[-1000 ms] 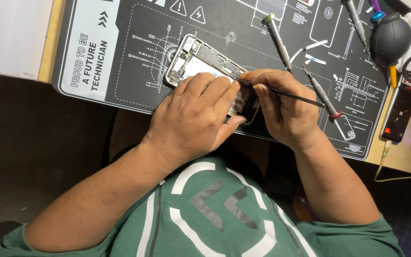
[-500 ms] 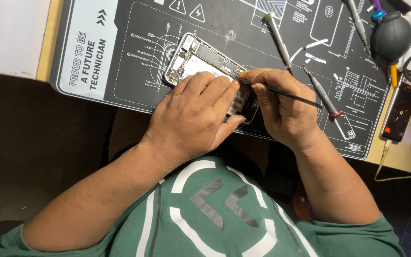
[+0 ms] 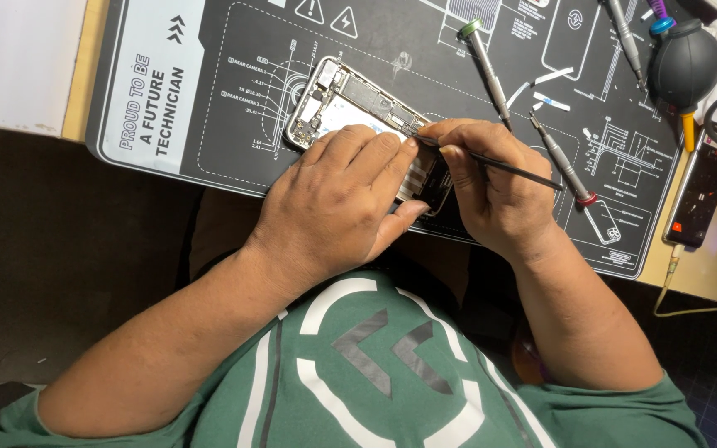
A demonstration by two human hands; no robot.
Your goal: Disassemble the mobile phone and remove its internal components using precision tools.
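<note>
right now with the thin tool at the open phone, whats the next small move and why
Probably ease the thin black tool in under its tip. The right hand holds it low against the opened phone, and the left hand already pins the phone to the mat.

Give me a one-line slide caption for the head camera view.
Left hand steadies an opened phone on a black repair mat while the right hand works a thin black tool into it.

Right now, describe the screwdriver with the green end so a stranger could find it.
Start at the dark printed work mat on the desk. Above the right hand, three slim metal screwdrivers lie on it. The green-capped silver screwdriver is the one nearest the opened phone; another has a red ring.
</note>
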